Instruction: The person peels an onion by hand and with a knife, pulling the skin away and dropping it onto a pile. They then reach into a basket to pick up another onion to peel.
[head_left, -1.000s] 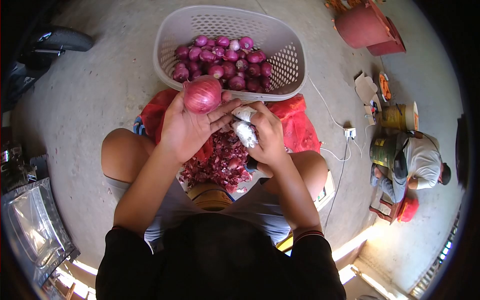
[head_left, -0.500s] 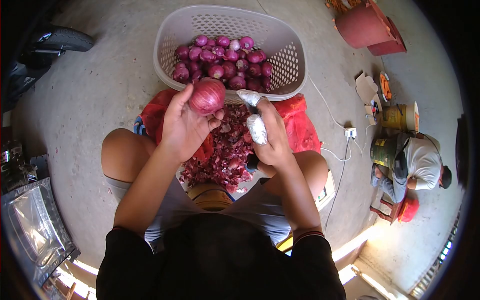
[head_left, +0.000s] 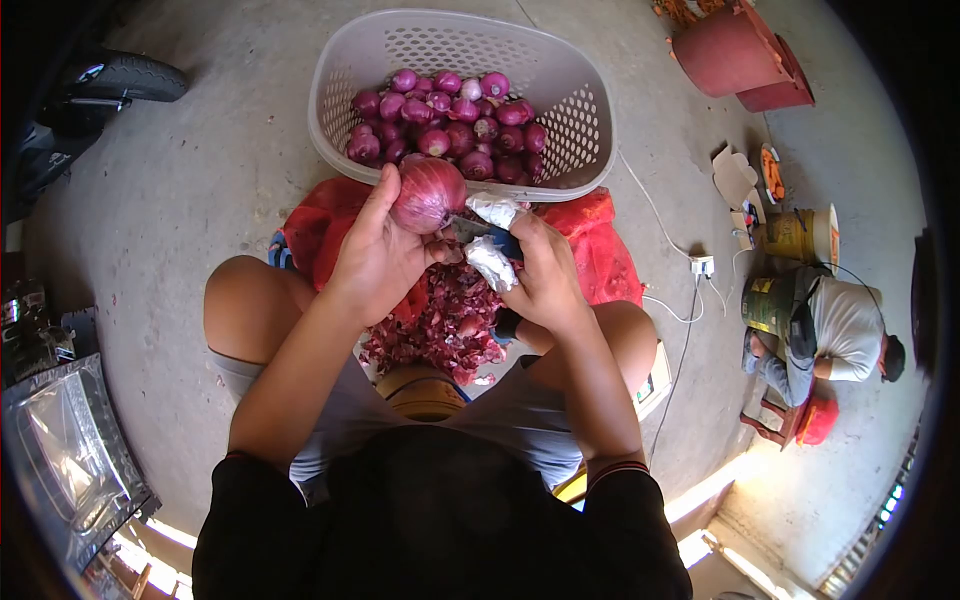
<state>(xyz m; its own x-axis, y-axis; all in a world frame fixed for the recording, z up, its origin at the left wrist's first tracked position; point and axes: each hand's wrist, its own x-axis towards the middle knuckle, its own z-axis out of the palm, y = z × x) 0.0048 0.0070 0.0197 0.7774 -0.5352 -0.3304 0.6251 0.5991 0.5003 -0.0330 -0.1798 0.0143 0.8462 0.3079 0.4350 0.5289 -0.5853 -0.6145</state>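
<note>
A large red onion (head_left: 428,194) rests in my left hand (head_left: 375,250), gripped between thumb and fingers. My right hand (head_left: 545,265) is closed around a small knife (head_left: 467,229), its blade at the lower right side of the onion. Silvery wrapping (head_left: 491,263) covers the thumb and a finger of that hand. Below both hands lies a heap of dry onion skins (head_left: 440,330). Just beyond them stands a grey plastic basket (head_left: 345,85) holding many shiny peeled onions (head_left: 460,137).
Red mesh sacks (head_left: 590,245) lie on either side of the skins. A white cord with a plug block (head_left: 702,265) runs along the floor to the right. Another person (head_left: 845,325) sits bent over at far right, near buckets (head_left: 800,235). A wheel (head_left: 135,77) is at upper left.
My right hand has turned, bringing the knife blade to the onion. My left hand and the onion have shifted slightly right.
</note>
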